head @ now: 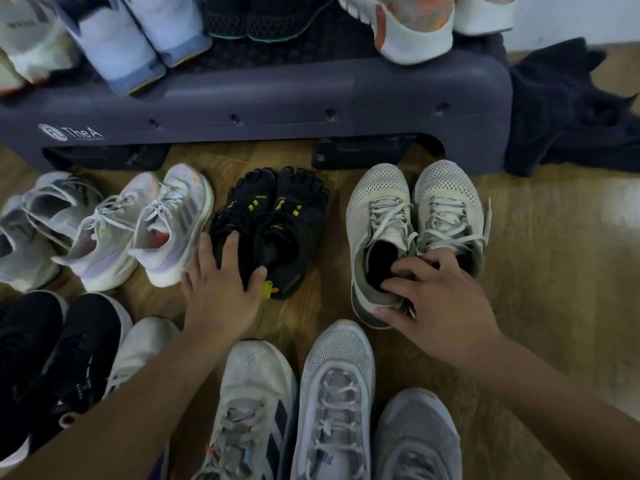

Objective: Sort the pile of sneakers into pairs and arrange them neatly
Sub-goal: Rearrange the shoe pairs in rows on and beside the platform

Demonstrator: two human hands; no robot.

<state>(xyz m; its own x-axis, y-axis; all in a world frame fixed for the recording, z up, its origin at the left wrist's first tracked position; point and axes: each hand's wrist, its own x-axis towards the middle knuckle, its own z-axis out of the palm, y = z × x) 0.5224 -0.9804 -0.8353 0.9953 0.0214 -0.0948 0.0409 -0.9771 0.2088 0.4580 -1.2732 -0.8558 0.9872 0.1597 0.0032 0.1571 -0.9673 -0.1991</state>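
A pair of black toe shoes with yellow marks [277, 216] lies side by side on the wooden floor, toes toward the step platform. My left hand [221, 289] grips the heel of the left one, thumb on its inner side. To the right stands a pair of white mesh sneakers [446, 199]. My right hand [433, 299] grips both at the heels, fingers hooked into their openings. A white and lilac pair [166, 223] sits left of the toe shoes.
A dark grey step platform [277, 102] spans the back, with several sneakers on top. More sneakers lie on the floor: grey ones [38, 216] far left, black ones [65, 358] lower left, white and grey ones [332, 393] at the bottom. Dark cloth [568, 112] lies at right.
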